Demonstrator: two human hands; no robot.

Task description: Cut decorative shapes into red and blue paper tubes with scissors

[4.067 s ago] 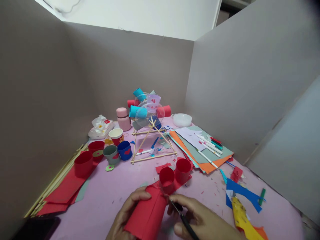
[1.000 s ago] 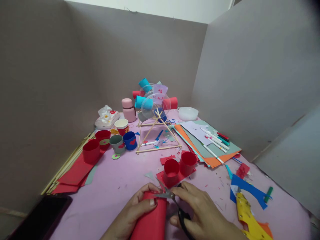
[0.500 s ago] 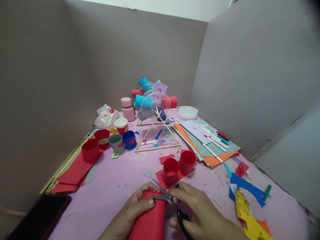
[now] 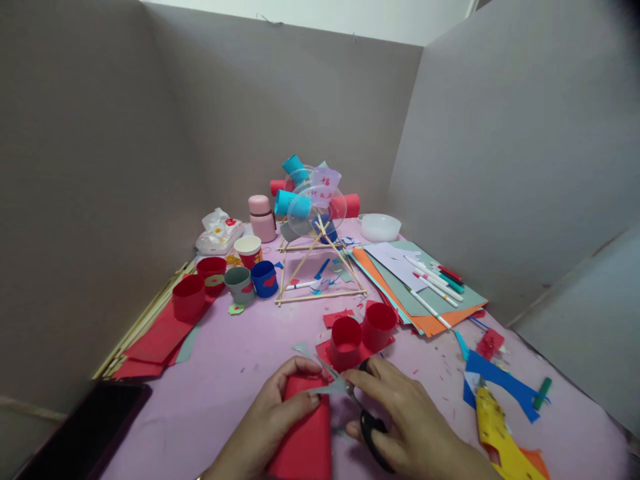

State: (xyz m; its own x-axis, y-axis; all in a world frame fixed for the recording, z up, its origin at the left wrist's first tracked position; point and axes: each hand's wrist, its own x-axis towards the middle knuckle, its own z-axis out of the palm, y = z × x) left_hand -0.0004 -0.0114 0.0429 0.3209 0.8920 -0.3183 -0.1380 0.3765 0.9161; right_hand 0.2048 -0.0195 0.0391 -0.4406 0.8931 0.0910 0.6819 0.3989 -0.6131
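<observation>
My left hand (image 4: 283, 413) grips a folded piece of red paper (image 4: 305, 443) near the front of the table, thumb on top and fingers at its far end. In my right hand (image 4: 400, 417) is a pair of black-handled scissors (image 4: 373, 433), fingers through the loops. The scissor blades are spread apart at the far end of the red paper, close to my left thumb. Just beyond the hands, a red paper cup (image 4: 346, 341) and a second red paper cup (image 4: 379, 325) stand on red paper pieces.
A stick frame (image 4: 323, 293) carries a wheel of clear discs and paper tubes. Grey (image 4: 239, 285) and blue cups (image 4: 264, 279) stand left of it. Coloured sheets (image 4: 430, 327) with markers lie right. A yellow glue gun (image 4: 500, 433) lies front right, a phone (image 4: 85, 433) front left.
The scissor blades have spread wider at the paper's end. Both hands keep their hold. The whole view has shifted slightly.
</observation>
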